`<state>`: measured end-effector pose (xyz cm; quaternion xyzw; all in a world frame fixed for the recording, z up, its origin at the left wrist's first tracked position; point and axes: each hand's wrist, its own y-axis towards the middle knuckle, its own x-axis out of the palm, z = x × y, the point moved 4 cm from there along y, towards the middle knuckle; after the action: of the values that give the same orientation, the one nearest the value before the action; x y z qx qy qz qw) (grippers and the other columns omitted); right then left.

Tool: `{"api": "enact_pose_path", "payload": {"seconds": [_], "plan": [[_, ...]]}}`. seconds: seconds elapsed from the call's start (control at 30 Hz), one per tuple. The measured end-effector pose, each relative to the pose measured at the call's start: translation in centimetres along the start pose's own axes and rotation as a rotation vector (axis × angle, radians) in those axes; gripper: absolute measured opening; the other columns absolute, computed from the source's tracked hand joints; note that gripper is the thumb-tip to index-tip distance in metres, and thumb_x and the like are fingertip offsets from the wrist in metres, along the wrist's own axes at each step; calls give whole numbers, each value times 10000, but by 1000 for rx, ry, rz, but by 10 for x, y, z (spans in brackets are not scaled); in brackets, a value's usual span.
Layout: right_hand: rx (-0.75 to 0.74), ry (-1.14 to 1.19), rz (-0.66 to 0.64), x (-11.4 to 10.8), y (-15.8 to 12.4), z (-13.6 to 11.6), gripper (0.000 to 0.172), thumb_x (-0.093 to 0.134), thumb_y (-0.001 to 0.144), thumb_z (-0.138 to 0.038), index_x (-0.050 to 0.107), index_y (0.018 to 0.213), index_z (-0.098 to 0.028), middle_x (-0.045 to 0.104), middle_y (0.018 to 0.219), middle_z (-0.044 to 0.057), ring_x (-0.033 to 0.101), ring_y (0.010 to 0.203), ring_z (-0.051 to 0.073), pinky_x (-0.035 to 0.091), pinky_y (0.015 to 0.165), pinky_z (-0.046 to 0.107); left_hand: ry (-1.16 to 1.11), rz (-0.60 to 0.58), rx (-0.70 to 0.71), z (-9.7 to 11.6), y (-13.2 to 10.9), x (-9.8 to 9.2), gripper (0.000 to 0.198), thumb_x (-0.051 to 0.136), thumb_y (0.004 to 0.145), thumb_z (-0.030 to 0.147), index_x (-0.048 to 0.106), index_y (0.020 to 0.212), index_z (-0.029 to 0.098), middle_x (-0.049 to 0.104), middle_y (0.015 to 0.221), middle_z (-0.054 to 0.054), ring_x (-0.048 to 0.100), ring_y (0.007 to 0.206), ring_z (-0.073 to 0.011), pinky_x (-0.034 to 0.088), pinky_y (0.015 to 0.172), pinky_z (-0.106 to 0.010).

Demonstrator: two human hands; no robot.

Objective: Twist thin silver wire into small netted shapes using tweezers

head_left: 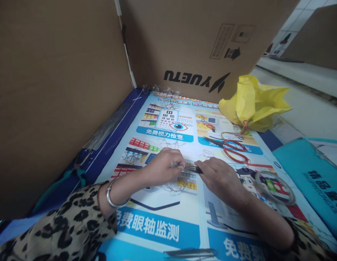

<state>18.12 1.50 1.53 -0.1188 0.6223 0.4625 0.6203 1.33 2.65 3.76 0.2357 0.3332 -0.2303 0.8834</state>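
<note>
Wirework, partway through: your left hand [169, 163] meets your right hand [220, 179] over a poster-covered desk [203, 224].

At left lie a teal-handled tool [80, 177] and what look like straight wires [101, 132], apparently unbent. Looped wire pieces [169, 92] gather at the far edge before the cardboard [146, 40], seemingly shaped already. At center, your left fingers pinch a small wire piece [176, 165], and your right fingers close around a dark tool [194, 169], probably pliers, its tip at the left fingers; this piece appears unfinished, though its exact form is too small to tell. Farther right, red-handled scissors [236, 156] lie unused near a yellow bag [252, 101], and a wire coil [289, 194] suggests more stock is left.
</note>
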Motion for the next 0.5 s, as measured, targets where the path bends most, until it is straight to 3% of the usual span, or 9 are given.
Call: {"api": "enact_pose_path", "payload": {"seconds": [0.23,0.5], "plan": [[26,57,-4,1,0,-2,157,463,844,-175,619,849,-154,607,696,60,518,675,182,392,628,294,29,-1,5,0,-1,1,127,498,752,93,579,679,158,661,776,-23,590,773,-152,422,793,-317],[57,130,25,8,1,2,171,447,860,-188,615,848,-158,595,696,54,508,703,172,389,665,284,287,104,136,11,-4,-1,117,492,767,120,599,730,148,651,827,-54,575,843,-187,371,855,-362]]}}
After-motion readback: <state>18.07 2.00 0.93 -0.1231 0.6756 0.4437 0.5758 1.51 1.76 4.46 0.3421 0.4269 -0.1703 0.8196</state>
